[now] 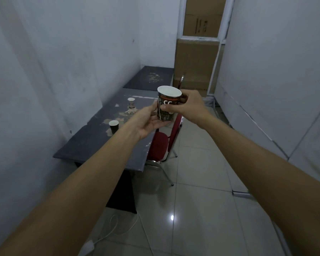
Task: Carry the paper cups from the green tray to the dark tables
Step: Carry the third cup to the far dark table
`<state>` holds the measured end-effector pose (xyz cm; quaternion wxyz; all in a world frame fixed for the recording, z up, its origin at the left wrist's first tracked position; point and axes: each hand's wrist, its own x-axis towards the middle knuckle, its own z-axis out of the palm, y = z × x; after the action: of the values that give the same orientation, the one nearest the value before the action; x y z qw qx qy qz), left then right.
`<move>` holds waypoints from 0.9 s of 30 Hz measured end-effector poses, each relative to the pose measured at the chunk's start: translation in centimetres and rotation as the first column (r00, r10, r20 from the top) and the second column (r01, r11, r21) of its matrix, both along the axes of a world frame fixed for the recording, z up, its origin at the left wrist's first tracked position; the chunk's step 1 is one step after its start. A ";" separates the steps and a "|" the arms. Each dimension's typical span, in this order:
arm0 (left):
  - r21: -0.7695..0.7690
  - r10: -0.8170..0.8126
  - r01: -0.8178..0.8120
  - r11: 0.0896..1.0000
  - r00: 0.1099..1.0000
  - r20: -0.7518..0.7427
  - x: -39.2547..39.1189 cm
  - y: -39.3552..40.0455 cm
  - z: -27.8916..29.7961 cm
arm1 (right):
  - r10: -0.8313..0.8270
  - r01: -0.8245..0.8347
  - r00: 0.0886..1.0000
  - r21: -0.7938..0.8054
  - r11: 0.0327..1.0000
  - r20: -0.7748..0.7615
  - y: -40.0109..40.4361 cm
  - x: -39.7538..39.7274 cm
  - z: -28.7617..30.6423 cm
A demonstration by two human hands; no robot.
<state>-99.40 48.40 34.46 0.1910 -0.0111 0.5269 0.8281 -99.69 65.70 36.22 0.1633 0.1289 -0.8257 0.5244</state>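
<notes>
A dark printed paper cup (167, 102) with a white inside is held upright in the air beyond the near dark table's right edge. My right hand (188, 106) grips its upper side with thumb and fingers. My left hand (148, 121) cups its bottom and lower left side, palm up. On the near dark table (92, 143) stand two cups: a dark one (113, 126) and a pale one (131, 102) farther back. A second dark table (150, 76) stands behind it. The green tray is out of view.
A red chair (161, 143) is tucked at the near table's right side. Cardboard boxes (196, 65) are stacked at the back. White walls close in left and right. A white cable (116, 228) lies on the tiled floor.
</notes>
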 end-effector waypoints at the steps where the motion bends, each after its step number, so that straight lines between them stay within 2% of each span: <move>1: -0.007 -0.013 0.013 1.000 1.000 -0.002 -1.2 1.1 0.0 | -0.004 0.004 1.000 -0.001 1.000 0.000 1.2 -1.2 0.0; 12: -0.006 -0.066 0.066 0.998 0.998 -0.003 -13.7 14.8 -0.1 | -0.029 0.029 1.000 0.019 0.999 -0.003 14.8 -12.5 -0.1; 21: -0.034 -0.120 0.119 0.992 0.992 -0.033 -21.6 24.4 0.6 | -0.104 0.104 0.995 -0.020 0.994 -0.008 24.3 -19.9 0.0; 27: -0.025 -0.177 0.176 0.984 0.984 -0.036 -29.7 31.5 0.4 | -0.159 0.158 0.987 -0.010 0.987 -0.017 31.2 -26.7 0.2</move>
<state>-129.09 79.92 34.91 0.2536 0.0493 0.5381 0.8023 -126.44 96.88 36.45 0.2122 0.0667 -0.8296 0.5121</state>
